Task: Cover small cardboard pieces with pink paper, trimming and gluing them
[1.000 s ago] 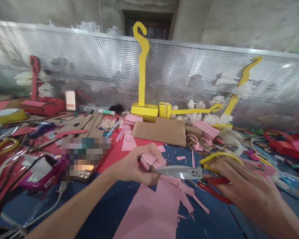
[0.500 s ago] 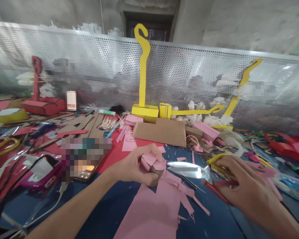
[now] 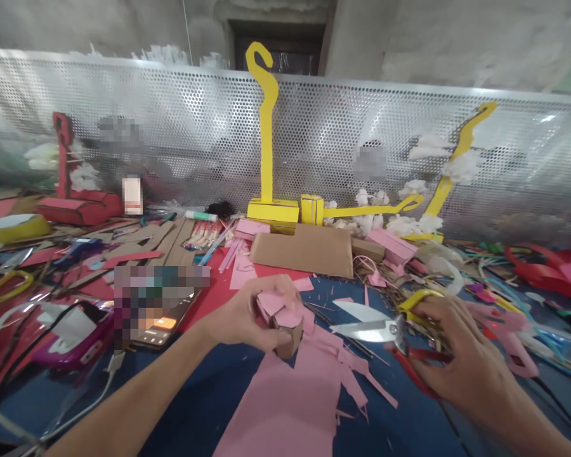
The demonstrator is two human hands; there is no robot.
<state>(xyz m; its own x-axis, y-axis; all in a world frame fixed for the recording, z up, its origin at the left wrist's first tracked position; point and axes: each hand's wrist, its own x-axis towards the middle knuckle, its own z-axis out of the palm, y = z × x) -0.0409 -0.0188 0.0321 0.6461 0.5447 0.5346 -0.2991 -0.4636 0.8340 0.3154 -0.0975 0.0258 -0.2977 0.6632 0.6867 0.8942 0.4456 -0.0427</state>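
Observation:
My left hand (image 3: pixel 245 314) grips a small cardboard piece covered in pink paper (image 3: pixel 282 317), held just above the blue table. My right hand (image 3: pixel 450 355) holds scissors (image 3: pixel 385 327) with one yellow and one red handle. Their blades stand open and point left toward the pink piece, a short gap away from it. A large pink paper sheet (image 3: pixel 290 406) with ragged cut strips lies on the table under both hands.
A phone (image 3: pixel 159 324) and a magenta device (image 3: pixel 71 336) with cables lie at left. A brown cardboard piece (image 3: pixel 304 251), yellow hook-shaped models (image 3: pixel 266 127), pink boxes (image 3: pixel 393 244) and white tufts stand before a perforated metal screen (image 3: pixel 171 127). Red ribbon (image 3: pixel 547 273) and scraps crowd the right.
The scissors have drawn back to the right, off the pink piece, and their blades have opened. My left hand has turned the pink piece and lowered it slightly.

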